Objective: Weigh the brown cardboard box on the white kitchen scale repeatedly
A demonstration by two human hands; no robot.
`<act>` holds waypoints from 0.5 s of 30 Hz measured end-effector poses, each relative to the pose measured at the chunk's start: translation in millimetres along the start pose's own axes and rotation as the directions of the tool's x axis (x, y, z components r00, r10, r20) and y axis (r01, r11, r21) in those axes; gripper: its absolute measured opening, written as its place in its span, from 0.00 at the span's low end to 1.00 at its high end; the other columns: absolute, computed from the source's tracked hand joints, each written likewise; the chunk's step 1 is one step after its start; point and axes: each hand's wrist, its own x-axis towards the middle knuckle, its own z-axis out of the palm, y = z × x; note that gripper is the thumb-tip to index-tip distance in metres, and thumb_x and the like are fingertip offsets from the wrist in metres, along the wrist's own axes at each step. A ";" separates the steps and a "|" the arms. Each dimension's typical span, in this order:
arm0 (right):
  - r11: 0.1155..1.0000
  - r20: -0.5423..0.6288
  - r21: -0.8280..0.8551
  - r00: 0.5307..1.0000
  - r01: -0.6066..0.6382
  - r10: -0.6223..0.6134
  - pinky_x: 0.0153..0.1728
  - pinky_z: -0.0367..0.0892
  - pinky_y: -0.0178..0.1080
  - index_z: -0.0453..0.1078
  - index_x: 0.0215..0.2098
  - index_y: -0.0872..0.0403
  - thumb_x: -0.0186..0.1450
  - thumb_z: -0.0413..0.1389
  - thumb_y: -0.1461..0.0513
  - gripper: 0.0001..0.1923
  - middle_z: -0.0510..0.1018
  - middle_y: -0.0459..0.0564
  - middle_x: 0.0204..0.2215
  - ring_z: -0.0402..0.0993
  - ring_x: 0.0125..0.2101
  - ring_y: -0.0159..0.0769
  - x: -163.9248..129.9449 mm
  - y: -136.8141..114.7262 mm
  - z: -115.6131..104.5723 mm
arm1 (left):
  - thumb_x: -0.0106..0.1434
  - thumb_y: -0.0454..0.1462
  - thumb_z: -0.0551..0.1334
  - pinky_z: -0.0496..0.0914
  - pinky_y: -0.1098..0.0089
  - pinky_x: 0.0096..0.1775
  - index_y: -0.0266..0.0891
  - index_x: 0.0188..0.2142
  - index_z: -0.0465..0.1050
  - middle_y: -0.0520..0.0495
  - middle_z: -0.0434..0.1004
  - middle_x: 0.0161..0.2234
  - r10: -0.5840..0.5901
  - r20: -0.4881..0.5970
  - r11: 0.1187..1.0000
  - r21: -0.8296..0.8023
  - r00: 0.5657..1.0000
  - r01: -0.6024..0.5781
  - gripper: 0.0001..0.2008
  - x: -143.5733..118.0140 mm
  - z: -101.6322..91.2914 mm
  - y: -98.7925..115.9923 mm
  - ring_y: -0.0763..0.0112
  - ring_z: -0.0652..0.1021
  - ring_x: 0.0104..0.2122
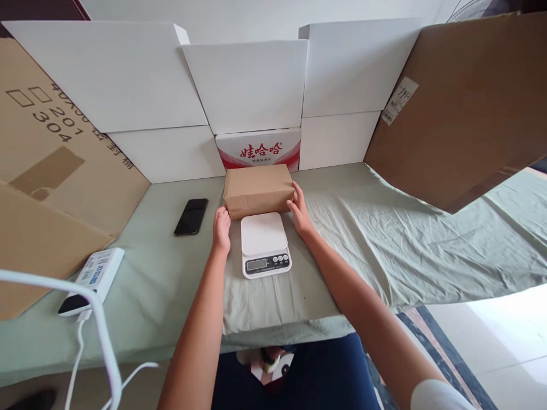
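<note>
Brown kraft paper wraps the small box [258, 189], a plain rectangular parcel with slightly crumpled faces and soft corners, lying flat on the pale green cloth [384, 239] that covers the table. It sits just behind the white kitchen scale [264, 244], near to it and perhaps touching its back edge, though the angle makes that hard to tell. Behind the parcel stands a white and red printed carton [258, 149].

Both hands grip the parcel from its two ends. The left hand [221, 226] presses against the near left corner, fingers curled onto the box. The right hand [299, 212] lies along the right end, fingers spread upward over the side face. Neither hand is closed into a fist; each is open and pressed flat to the cardboard.

The scale's platform is bare, and its small display and buttons face the person. A black phone [191, 216] lies on the cloth to the left, well apart from the box. Farther left, a white power bank [94, 278] rests near the table edge. White boards [239, 85] and brown cardboard sheets [465, 102] wall in the work area.
</note>
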 end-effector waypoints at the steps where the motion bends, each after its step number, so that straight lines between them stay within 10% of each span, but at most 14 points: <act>1: 1.000 0.004 -0.012 1.000 -0.005 0.005 0.71 0.49 0.54 0.48 0.72 0.42 0.69 0.54 0.44 0.38 0.61 0.47 0.70 0.54 0.71 0.46 0.4 1.0 -0.2 | 0.62 0.60 0.58 0.57 0.56 0.66 0.46 0.53 0.75 0.39 0.70 0.64 -0.017 -0.008 1.000 0.000 1.000 0.017 0.29 1.3 0.1 -1.7 0.58 0.67 0.67; 15: 0.994 -0.066 0.018 0.992 -0.104 0.105 0.72 0.47 0.55 0.45 0.74 0.41 0.67 0.55 0.43 0.43 0.49 0.44 0.75 0.47 0.74 0.45 0.1 14.0 -11.1 | 0.66 0.58 0.53 0.55 0.59 0.67 0.46 0.66 0.66 0.40 0.57 0.71 -0.032 -0.092 0.999 -0.015 0.995 0.031 0.34 5.8 -13.0 12.8 0.61 0.60 0.70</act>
